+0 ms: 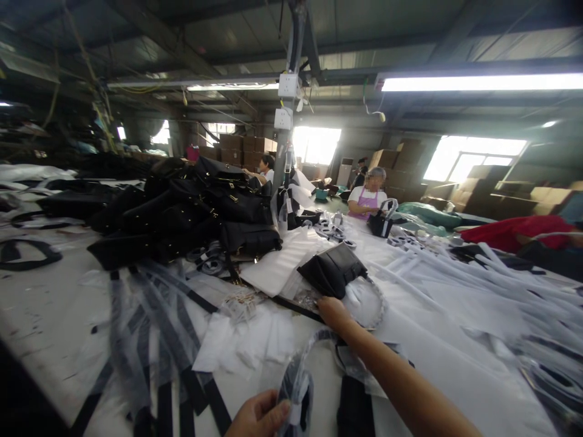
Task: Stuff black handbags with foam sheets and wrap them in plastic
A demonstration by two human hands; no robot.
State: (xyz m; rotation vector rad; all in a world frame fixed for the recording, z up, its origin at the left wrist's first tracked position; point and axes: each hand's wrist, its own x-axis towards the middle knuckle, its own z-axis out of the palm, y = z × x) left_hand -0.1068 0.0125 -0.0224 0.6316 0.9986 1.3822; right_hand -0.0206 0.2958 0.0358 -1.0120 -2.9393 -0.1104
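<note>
My left hand (262,414) is closed on a coiled strap (295,388) in clear plastic, thumb in front, at the bottom of the view. My right hand (334,312) reaches forward, its fingers drawn together at some small clear packets (306,297). Whatever is between those fingertips is too small to make out. Just beyond it lies a black handbag (334,267) on its side, its wrapped handle (380,300) curving to the right. Below my right forearm is a black item (355,406), partly hidden. White paper pieces (246,340) lie between my hands and the loose straps.
Black bags (182,206) are heaped at the back left. Plastic-sleeved straps (155,340) spread over the near left table. White foam strips (437,285) cover the right side. A co-worker (367,197) across the table handles a black bag (380,223). A post (285,164) stands mid-table.
</note>
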